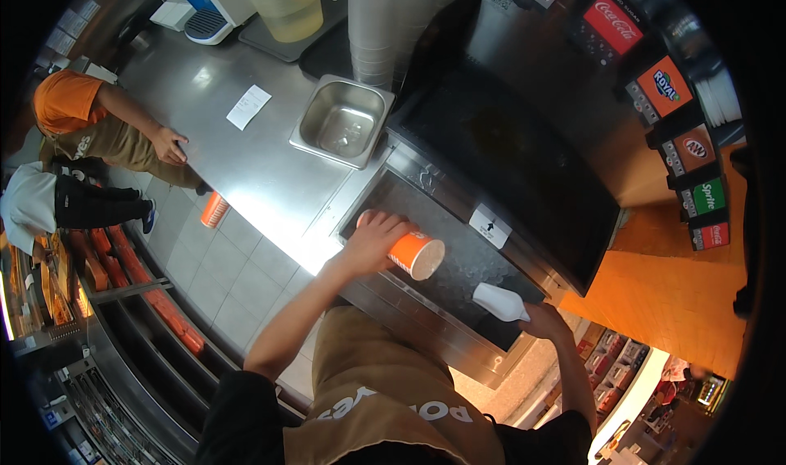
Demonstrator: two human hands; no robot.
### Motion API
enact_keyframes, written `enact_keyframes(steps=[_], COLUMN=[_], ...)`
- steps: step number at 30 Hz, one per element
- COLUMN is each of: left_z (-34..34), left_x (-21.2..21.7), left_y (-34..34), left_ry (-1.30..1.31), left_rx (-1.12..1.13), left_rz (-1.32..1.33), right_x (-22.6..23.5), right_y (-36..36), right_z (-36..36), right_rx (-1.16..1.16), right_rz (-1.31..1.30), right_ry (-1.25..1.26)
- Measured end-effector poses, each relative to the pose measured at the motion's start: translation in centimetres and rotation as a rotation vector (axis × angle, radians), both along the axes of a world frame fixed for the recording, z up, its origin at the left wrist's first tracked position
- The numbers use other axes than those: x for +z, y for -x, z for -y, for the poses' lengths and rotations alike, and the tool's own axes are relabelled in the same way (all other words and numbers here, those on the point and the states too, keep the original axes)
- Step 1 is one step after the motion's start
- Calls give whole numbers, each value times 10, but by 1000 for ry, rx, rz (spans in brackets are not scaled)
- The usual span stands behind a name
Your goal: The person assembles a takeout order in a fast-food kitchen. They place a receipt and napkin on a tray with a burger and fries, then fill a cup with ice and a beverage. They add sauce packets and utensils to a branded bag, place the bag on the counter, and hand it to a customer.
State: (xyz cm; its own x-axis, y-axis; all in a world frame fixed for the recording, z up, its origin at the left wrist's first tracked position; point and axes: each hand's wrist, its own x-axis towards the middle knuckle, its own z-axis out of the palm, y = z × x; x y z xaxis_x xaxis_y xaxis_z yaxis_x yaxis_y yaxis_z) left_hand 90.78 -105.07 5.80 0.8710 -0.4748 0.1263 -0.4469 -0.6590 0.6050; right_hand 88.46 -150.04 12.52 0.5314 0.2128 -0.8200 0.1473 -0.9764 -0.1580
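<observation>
My left hand [375, 242] is wrapped round an orange paper cup [407, 252]. The cup tilts over the ice bin [446, 207], its pale round end turned to the right; I cannot make out any contents. In my right hand [544, 321] is the handle of a white ice scoop [499, 301], my fingers closed on it. The scoop hangs above the right part of the bin, a little apart from the cup. Loose ice [471, 262] lies in the bin beneath both hands.
A steel pan [344, 125] stands left of the bin, near a paper slip [248, 106]. Behind are stacked cups [377, 35] and a pitcher [286, 2]. Drink dispensers [659, 88] line the right. A co-worker's hand [169, 146] rests at the counter's left edge, near another orange cup [214, 209].
</observation>
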Motion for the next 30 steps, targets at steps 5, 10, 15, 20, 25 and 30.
enact_keyframes(steps=[5,10,15,20,25,30], left_z=[2,4,3,8,12,21], left_x=[-17,-25,-23,2,56,94], left_y=[-4,1,12,51,76,72], left_ry=[-132,20,313,524,154,96], left_rx=[-4,52,162,257,369,372], left_rz=[6,-19,-154,-89,144,-14], right_x=[48,86,83,53,35,48], right_y=[-20,-69,-146,-215,-245,-245], right_z=[0,-59,-174,-311,-373,-353], right_rx=[-126,-98,39,286,261,186], right_rz=[171,405,456,554,503,632], right_ry=[-110,-384,-755,-654,-535,-548])
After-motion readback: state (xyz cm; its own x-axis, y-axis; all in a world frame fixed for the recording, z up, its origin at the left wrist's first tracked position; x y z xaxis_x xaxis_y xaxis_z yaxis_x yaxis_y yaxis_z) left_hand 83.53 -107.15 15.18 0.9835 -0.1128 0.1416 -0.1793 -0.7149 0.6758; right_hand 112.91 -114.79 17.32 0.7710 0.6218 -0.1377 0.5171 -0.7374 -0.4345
